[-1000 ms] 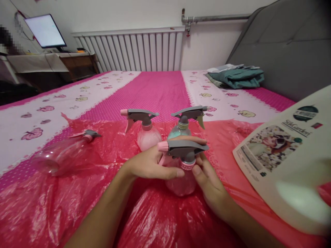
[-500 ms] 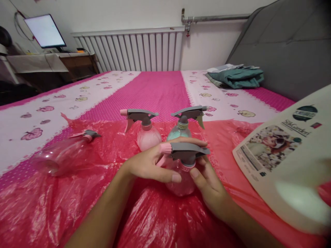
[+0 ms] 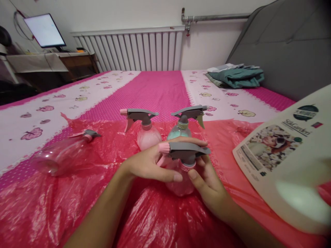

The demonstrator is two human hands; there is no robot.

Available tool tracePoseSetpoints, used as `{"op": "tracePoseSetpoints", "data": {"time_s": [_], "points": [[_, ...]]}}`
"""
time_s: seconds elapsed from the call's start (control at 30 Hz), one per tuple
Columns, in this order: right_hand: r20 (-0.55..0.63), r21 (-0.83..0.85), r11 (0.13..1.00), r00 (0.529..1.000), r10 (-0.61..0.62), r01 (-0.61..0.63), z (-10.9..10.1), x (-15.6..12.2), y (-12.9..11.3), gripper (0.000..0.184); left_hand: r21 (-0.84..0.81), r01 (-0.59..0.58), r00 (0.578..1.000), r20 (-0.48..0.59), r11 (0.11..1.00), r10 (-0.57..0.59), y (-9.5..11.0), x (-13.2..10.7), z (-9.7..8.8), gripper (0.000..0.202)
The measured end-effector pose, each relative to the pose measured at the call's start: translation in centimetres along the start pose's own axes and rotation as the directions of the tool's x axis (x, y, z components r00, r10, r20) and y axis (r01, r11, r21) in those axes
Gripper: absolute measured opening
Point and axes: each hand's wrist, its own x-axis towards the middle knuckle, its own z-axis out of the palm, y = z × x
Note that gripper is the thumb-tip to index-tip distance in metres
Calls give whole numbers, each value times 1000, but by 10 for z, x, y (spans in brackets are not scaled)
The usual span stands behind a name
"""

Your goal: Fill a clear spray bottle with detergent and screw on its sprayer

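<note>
A pink spray bottle (image 3: 181, 184) with a grey trigger head (image 3: 187, 150) stands on the red plastic sheet (image 3: 77, 206) in front of me. My left hand (image 3: 147, 163) wraps round the bottle's neck from the left, fingers reaching behind the grey head. My right hand (image 3: 207, 181) grips the neck collar from the right. Behind stand a second pink spray bottle (image 3: 147, 132) and a teal spray bottle (image 3: 181, 129), both upright. An empty clear spray bottle (image 3: 62, 153) lies on its side at the left.
A large white refill jug (image 3: 289, 158) with a printed label fills the near right. The sheet covers a pink patterned bed (image 3: 155, 89). Folded green clothes (image 3: 236, 77) lie at the back right by a grey headboard (image 3: 284, 44). A radiator and a desk with a monitor stand beyond.
The grey trigger head has turned slightly between my hands, and my right fingers have shifted on the collar. The bottle stays in place.
</note>
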Motion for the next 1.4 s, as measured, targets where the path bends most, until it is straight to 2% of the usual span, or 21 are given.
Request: {"op": "tracePoseSetpoints", "data": {"time_s": [0.3, 0.43, 0.53, 0.8, 0.93, 1.03, 1.13, 1.2, 1.3, 1.4], "points": [[7, 22, 998, 998, 65, -65, 0, -1, -1, 52, -55, 23, 1000, 9, 998, -23, 2, 0, 2, 62], [15, 41, 999, 1000, 27, -27, -2, 0, -1, 56, -30, 22, 1000, -17, 999, -23, 3, 2, 2, 60], [17, 48, 999, 1000, -16, 15, -4, 1, 0, 55, -37, 13, 1000, 4, 999, -13, 2, 5, 2, 63], [45, 125, 991, 997, -56, 49, -7, 4, -3, 43, -2, -18, 1000, -9, 1000, 18, -1, 7, 1, 66], [78, 108, 991, 994, -82, 74, -9, 6, -3, 37, 26, -6, 1000, 5, 1000, 6, 2, 8, -3, 70], [54, 97, 990, 993, -105, 100, -10, 7, -3, 31, 51, 21, 1000, -3, 998, -21, 1, 7, -4, 71], [37, 105, 990, 995, -97, 93, -10, 8, -5, 21, 69, 39, 998, -57, 997, -36, -2, 6, -3, 71], [38, 87, 991, 993, -109, 106, -11, 9, -8, 16, 68, 11, 997, -79, 998, -6, -3, 7, -1, 69], [19, 39, 994, 994, -107, 106, -11, 10, -12, 18, 35, -24, 997, -71, 999, 26, -3, 7, 1, 63], [4, 10, 994, 994, -110, 110, -11, 9, -11, 25, -44, 19, 996, -86, 999, -23, -4, 1, -3, 73]]}}
